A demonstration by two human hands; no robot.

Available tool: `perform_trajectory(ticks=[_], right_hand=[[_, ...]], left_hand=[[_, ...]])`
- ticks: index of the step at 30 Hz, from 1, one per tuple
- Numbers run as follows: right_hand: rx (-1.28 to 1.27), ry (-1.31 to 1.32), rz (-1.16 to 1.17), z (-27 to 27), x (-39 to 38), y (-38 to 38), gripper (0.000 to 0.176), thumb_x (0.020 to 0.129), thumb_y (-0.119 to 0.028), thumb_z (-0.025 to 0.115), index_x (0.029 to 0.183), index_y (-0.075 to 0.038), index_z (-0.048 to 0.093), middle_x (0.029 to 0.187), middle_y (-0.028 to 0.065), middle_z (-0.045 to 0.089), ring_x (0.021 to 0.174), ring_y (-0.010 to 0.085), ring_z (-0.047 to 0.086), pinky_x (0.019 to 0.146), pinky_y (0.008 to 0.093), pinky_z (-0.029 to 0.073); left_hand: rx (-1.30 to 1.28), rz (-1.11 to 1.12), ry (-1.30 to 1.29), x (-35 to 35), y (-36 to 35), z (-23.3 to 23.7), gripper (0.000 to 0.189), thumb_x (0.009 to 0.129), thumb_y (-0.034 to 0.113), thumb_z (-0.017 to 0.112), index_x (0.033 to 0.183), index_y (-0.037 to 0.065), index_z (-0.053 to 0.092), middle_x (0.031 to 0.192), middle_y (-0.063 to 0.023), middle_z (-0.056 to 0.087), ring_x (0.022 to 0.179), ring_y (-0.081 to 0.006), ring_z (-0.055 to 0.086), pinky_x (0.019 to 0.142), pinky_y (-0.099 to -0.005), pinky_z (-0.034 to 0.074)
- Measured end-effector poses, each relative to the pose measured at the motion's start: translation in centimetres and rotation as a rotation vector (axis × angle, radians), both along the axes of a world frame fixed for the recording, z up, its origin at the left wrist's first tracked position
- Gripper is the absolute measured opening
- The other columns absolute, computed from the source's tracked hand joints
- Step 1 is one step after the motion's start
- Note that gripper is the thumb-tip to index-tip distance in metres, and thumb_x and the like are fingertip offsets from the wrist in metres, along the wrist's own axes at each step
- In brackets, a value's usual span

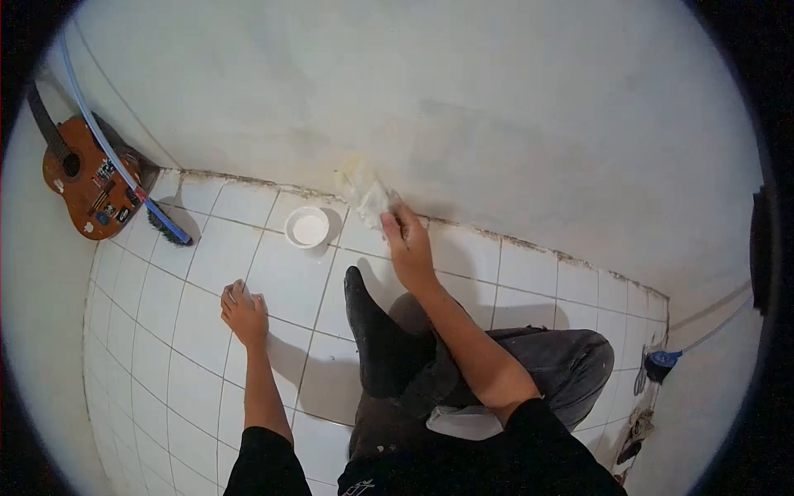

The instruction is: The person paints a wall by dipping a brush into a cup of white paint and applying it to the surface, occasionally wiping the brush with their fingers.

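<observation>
One crumpled pale rag [366, 195] is pressed against the foot of the white wall [463, 99], right at the rough seam where the wall meets the tiled floor [198, 331]. The right hand [407, 240] pinches the rag's lower end, fingers closed on it, with the arm reaching forward over the person's bent leg. Just left of the rag, a small white bowl [307, 226] stands on the floor tiles, apart from the hand. A foot in a black sock [376, 331] points toward the wall between the two arms, and grey jeans [562, 364] cover the knee to the right. The left hand [242, 310] rests on a tile well short of the bowl, fingers curled in; whether it holds anything cannot be told. Farther left, a blue-handled brush [169, 225] lies near the corner, beside a small brown guitar [83, 178] leaning there.
</observation>
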State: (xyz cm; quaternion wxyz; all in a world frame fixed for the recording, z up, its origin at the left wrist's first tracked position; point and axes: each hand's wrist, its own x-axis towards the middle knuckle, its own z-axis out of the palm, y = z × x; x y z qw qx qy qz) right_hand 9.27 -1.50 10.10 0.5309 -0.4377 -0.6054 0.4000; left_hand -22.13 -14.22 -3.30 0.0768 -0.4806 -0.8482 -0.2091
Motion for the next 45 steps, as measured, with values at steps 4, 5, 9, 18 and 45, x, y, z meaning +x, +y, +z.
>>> perform_trajectory(ticks=[4,5,9,18,45], right_hand=[[-0.052,0.066,-0.022,1.1,0.3,1.8,0.035,0.097,-0.028,0.057,0.116,0.001,0.051,0.092,0.0098,0.059,0.081,0.0152,0.059,0.074,0.0301,0.049],[0.003,0.172,-0.025,1.3,-0.2,2.5,0.031,0.097,-0.026,0.057,0.112,0.0,0.051,0.09,0.0076,0.06,0.075,0.0133,0.06,0.067,0.0275,0.05],[-0.014,0.314,-0.079,2.3,-1.2,4.6,0.026,0.096,-0.024,0.058,0.108,-0.001,0.052,0.088,0.0062,0.059,0.069,0.0122,0.061,0.059,0.0248,0.05],[-0.045,0.294,-0.275,1.6,-2.0,8.1,0.019,0.094,-0.017,0.06,0.098,-0.001,0.05,0.081,0.0073,0.059,0.052,0.0133,0.059,0.044,0.0256,0.044],[-0.222,0.316,-0.16,-1.1,-3.1,1.7,0.03,0.101,-0.03,0.048,0.115,-0.005,0.038,0.078,0.0051,0.054,0.056,0.0102,0.049,0.047,0.0253,0.039]], left_hand=[[-0.029,-0.005,-0.005,-0.3,-0.1,-0.2,0.053,0.083,0.025,0.057,0.133,0.012,0.048,0.136,-0.0148,0.043,0.129,-0.0318,0.039,0.102,-0.05,0.033],[-0.018,-0.008,0.003,-0.4,-0.1,-0.2,0.053,0.083,0.025,0.057,0.133,0.012,0.048,0.136,-0.015,0.043,0.129,-0.0319,0.039,0.102,-0.0499,0.032],[-0.026,0.002,0.015,-0.4,-0.1,-0.3,0.053,0.083,0.025,0.057,0.133,0.012,0.048,0.135,-0.0148,0.043,0.128,-0.0321,0.039,0.102,-0.0492,0.032],[0.029,-0.02,-0.016,-0.3,-0.2,0.0,0.051,0.082,0.022,0.059,0.131,0.012,0.05,0.135,-0.0124,0.044,0.128,-0.031,0.039,0.102,-0.0483,0.032],[0.031,0.011,0.024,-0.6,-0.1,-0.5,0.048,0.083,0.022,0.054,0.13,0.01,0.05,0.132,-0.0138,0.046,0.127,-0.0316,0.04,0.102,-0.0478,0.031]])
